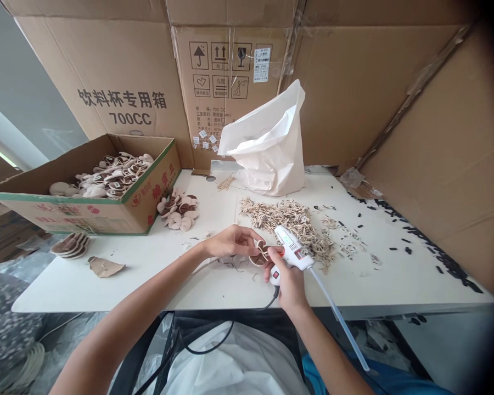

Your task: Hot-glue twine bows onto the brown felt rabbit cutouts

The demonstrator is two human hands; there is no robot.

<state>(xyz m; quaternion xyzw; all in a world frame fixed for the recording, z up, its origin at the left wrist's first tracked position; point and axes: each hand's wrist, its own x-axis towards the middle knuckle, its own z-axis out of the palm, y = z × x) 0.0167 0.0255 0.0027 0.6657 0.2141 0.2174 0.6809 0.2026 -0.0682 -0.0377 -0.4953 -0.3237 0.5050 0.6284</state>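
My left hand point(235, 241) holds a small brown fabric piece point(257, 259) with a cream edge and a pale cord on it, fingers closed at its left side. In my right hand point(287, 281) is a white hot glue gun point(292, 248), gripped by its handle. A long clear glue stick point(341, 315) sticks out of the back of the gun. The thumb of my right hand is by the fabric piece, and the gun's nozzle is largely hidden. Just beyond both hands lies a heap of short cream cord pieces point(288, 216).
A cardboard box point(86, 211) of fabric pieces stands at left, with a small pile of similar pieces point(179, 211) beside it. A stack of brown pieces point(71, 245) lies at the table's left. Behind the cords stands a white bag point(267, 164). Black bits point(440, 247) line the right edge.
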